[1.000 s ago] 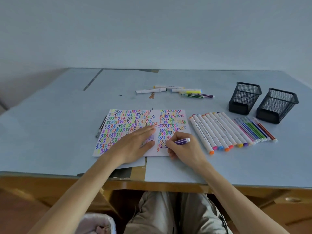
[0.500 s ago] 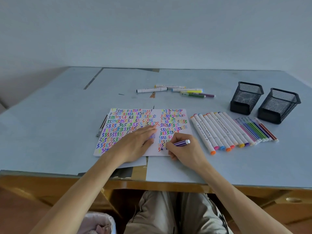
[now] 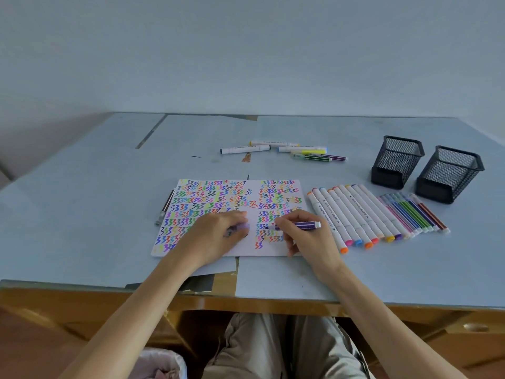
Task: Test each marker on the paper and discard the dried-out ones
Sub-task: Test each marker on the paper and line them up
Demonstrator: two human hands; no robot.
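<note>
Both forearms bare to the frame edge, no sleeves showing, no watch/rings/bands on either wrist. Left hand (image 3: 216,236) and right hand (image 3: 306,236): slim fingers, short plain nails. Under the desk edge, lap in light khaki-grey trousers (image 3: 273,348), loose fabric w/ creases, seam folds running down each thigh.

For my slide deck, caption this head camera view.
Right hand tests purple marker on squiggle-covered paper, left hand steadying it.

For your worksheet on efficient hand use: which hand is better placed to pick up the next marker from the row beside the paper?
The right hand, probably: it is next to the row of markers, though it must first put down the purple marker. The left hand is pressing the paper flat.
</note>
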